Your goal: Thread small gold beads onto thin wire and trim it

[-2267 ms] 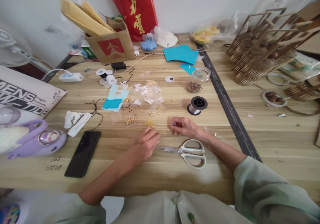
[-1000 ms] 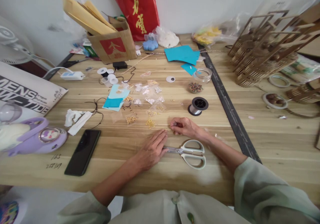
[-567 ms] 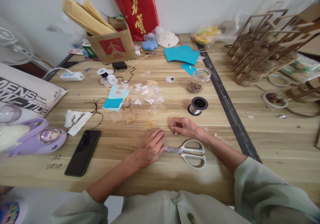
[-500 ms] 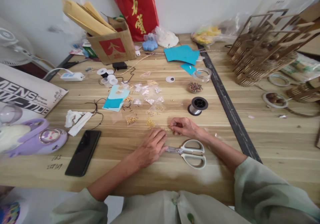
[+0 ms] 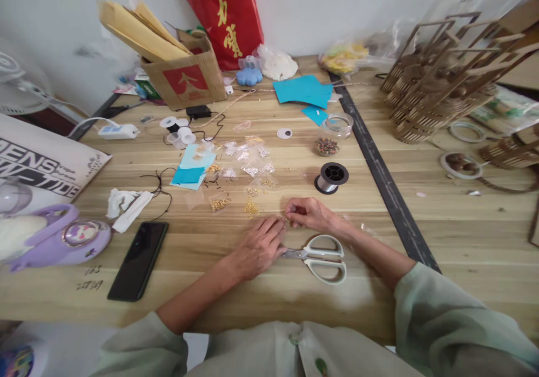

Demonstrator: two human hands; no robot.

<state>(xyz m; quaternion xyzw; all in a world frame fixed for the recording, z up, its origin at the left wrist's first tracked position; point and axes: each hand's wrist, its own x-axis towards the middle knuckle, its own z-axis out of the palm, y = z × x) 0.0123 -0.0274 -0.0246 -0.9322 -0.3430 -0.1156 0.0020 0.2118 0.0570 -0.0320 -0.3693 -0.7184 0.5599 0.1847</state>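
Note:
My left hand lies low on the wooden table with its fingers stretched forward, palm down. Its fingertips nearly meet my right hand, whose thumb and forefinger are pinched together. Whatever sits in that pinch is too small to name; a bit of gold colour shows by the fingertips. Scissors with pale handles lie under the two hands, their blade tips hidden by the left hand. Just beyond the left fingers is a small pile of gold findings. A spool of thin clear line stands past the right hand.
Small bags of silver pieces and gold beads spread across the middle. A dish of mixed beads is farther back. A phone and a purple bottle lie left. Bamboo baskets stand at right.
My left hand has slid a little to the right, closer to my right hand, covering the gold strand seen between them. The right hand stays in its pinch. The view has shifted slightly.

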